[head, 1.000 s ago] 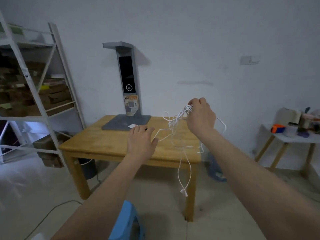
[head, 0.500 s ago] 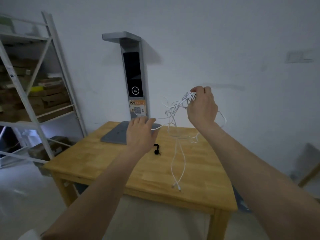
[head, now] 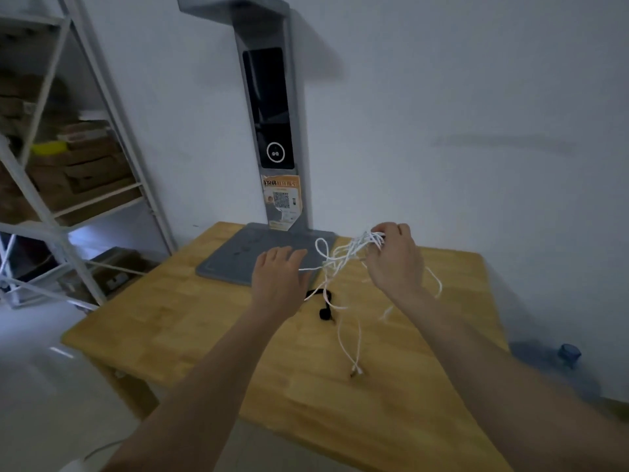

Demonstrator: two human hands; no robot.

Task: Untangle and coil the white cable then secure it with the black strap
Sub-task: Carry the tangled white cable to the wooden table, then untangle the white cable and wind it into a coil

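**Around the workspace: table, stand, shelving**

A light wooden table fills the middle and lower right of the frame. At its far edge stands a grey device with a flat base plate, an upright column bearing a dark glossy panel with a round white symbol, and a short overhanging top. An orange sticker with a QR code sits low on the column. At the left, a white metal shelf rack holds brown cardboard boxes. At the lower right, a blurred blue object lies on the floor. A plain white wall fills the background.
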